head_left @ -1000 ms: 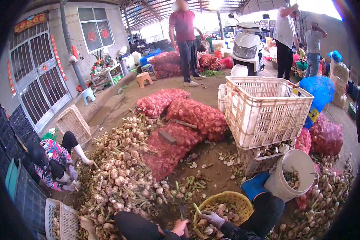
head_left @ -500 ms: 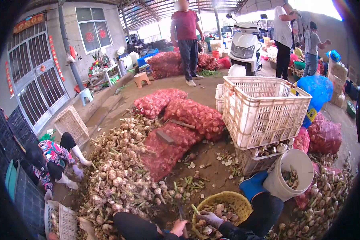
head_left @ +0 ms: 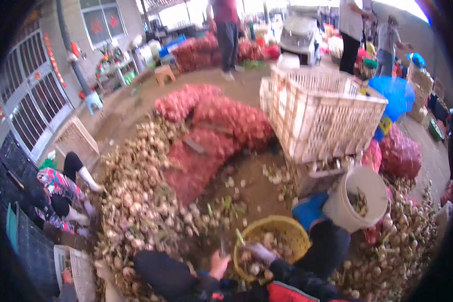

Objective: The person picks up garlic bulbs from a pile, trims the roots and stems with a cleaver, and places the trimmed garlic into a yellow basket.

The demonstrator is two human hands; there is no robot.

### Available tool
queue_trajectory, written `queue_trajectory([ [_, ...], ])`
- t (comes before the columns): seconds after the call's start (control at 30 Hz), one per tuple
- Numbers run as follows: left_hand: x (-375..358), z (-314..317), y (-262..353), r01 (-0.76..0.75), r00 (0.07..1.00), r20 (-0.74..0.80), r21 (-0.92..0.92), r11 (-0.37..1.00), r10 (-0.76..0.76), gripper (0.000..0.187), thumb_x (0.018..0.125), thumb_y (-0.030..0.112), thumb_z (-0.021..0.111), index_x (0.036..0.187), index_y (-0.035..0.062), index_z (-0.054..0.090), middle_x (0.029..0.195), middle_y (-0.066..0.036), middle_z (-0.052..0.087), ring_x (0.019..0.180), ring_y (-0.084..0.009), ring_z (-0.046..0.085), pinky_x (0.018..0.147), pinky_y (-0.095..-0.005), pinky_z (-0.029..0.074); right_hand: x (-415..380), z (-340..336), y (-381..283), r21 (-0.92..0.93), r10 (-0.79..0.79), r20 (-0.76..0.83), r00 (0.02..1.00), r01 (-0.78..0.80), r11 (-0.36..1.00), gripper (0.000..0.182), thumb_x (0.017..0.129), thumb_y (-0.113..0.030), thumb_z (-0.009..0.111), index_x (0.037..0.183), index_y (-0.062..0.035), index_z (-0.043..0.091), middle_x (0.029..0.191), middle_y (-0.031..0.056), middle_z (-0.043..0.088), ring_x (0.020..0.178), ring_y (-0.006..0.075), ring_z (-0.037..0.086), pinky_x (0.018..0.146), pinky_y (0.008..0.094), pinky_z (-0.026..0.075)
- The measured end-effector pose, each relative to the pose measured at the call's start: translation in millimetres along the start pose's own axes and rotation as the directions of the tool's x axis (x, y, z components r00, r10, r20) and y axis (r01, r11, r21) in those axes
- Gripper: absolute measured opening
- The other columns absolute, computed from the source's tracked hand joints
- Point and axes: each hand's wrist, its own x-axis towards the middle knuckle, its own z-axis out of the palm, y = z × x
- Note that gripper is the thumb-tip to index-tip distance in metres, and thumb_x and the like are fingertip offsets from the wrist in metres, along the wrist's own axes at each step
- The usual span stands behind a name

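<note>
In the head view, my left hand (head_left: 219, 265) is bare and closed around a narrow blade (head_left: 223, 245) that points up, probably a knife. My right hand (head_left: 260, 253) wears a pale glove and reaches over a yellow basket (head_left: 301, 236). Its fingers seem closed on a garlic bulb with a cut green stem (head_left: 240, 236), though motion smears the detail. Loose garlic bulbs and scraps (head_left: 273, 241) lie inside the basket, between my knees. To the left spreads a large heap of garlic (head_left: 136, 201).
Red mesh sacks (head_left: 201, 156) lie ahead. Stacked white crates (head_left: 332, 121) and a white bucket (head_left: 332, 204) stand right, near more garlic (head_left: 402, 256). A co-worker (head_left: 60, 183) sits left by a crate (head_left: 80, 272). Several people stand behind, near a white scooter (head_left: 299, 38).
The view has tilted down and shifted right, so the scene sits higher and further left, with more blur. Both hands stay close together by the basket, the blade still in my left hand.
</note>
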Motion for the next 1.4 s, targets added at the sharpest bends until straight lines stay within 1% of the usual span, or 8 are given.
queue_trajectory([
  [0.03,-2.4,-2.8,11.0,-0.144,0.990,0.013,0.133,0.981,0.144,0.031,0.067,0.013,0.067,0.095,0.0012,0.060,0.080,-0.010,0.062,0.075,-0.0228,0.059,0.070,-0.0366,0.047,-3.7,-13.0,-96.9,0.173,0.478,0.033,0.878,-0.476,0.862,0.037,0.092,-0.029,0.050,0.111,0.0013,0.060,0.103,0.0085,0.062,0.094,0.0135,0.057,0.081,0.0323,0.047],
  [0.13,-0.5,4.0,12.8,-0.399,0.911,0.003,0.262,0.879,0.413,0.031,0.065,0.012,0.065,0.094,0.0010,0.059,0.082,-0.018,0.063,0.076,-0.0333,0.061,0.069,-0.0414,0.047,-8.5,-11.4,-54.9,-0.445,-0.366,0.031,0.930,0.341,0.828,0.026,0.092,-0.023,0.053,0.101,0.0003,0.061,0.089,0.0062,0.062,0.083,0.0152,0.056,0.073,0.0312,0.046],
  [0.17,-10.2,3.1,39.4,-0.398,0.916,0.051,0.230,0.888,0.397,0.028,0.065,0.007,0.064,0.092,0.0020,0.059,0.081,-0.017,0.062,0.076,-0.0350,0.060,0.067,-0.0394,0.046,-12.6,-19.2,-136.4,0.140,0.272,-0.016,0.962,-0.267,0.953,0.026,0.091,-0.022,0.054,0.104,-0.0002,0.061,0.093,0.0076,0.064,0.087,0.0146,0.057,0.078,0.0306,0.046],
  [0.53,-10.8,3.9,60.9,-0.483,0.874,0.153,0.158,0.861,0.462,0.021,0.063,-0.001,0.063,0.084,0.0011,0.059,0.079,-0.018,0.059,0.078,-0.0364,0.060,0.066,-0.0362,0.046,-5.2,-36.4,-138.2,0.172,0.220,0.141,0.965,-0.243,0.955,0.037,0.092,-0.029,0.053,0.116,-0.0014,0.058,0.093,0.0065,0.065,0.088,0.0124,0.057,0.079,0.0280,0.046],
  [0.7,-0.4,-16.9,20.9,-0.218,0.954,0.263,0.293,0.931,0.141,0.029,0.069,0.001,0.063,0.098,0.0021,0.064,0.082,-0.008,0.067,0.083,-0.0246,0.066,0.075,-0.0333,0.049,-3.3,-41.3,-176.5,0.190,0.462,0.124,0.878,-0.478,0.857,0.039,0.093,-0.032,0.054,0.114,-0.0001,0.058,0.093,0.0048,0.064,0.088,0.0097,0.057,0.076,0.0252,0.046],
  [0.83,-7.1,-2.9,73.3,0.649,0.731,0.658,-0.592,0.477,-0.178,0.031,0.075,0.002,0.059,0.106,0.0001,0.060,0.094,-0.007,0.064,0.088,-0.0211,0.063,0.074,-0.0317,0.052,1.0,-30.1,-132.9,0.020,-0.057,0.104,0.993,0.055,0.998,0.042,0.093,-0.033,0.053,0.124,-0.0030,0.052,0.117,0.0059,0.055,0.108,0.0127,0.048,0.093,0.0292,0.041],
  [0.97,-2.1,11.5,65.3,-0.203,0.959,0.173,-0.141,0.969,0.226,0.029,0.071,-0.003,0.058,0.099,0.0011,0.060,0.097,-0.006,0.061,0.089,-0.0160,0.059,0.078,-0.0284,0.046,5.1,-22.4,-127.5,0.768,0.476,0.158,0.865,-0.411,0.492,0.049,0.091,-0.022,0.056,0.133,-0.0053,0.038,0.107,0.0021,0.055,0.093,0.0087,0.053,0.080,0.0263,0.045],
  [1.4,-12.0,0.9,81.9,-0.657,0.754,0.331,0.364,0.660,0.568,0.025,0.056,0.000,0.063,0.078,0.0062,0.056,0.080,-0.009,0.055,0.079,-0.0313,0.056,0.065,-0.0412,0.046,-14.9,-15.7,-111.1,0.023,-0.041,-0.159,0.987,0.045,0.999,0.061,0.072,-0.014,0.073,0.123,-0.0028,0.040,0.100,0.0088,0.057,0.091,0.0155,0.055,0.079,0.0312,0.046],
])
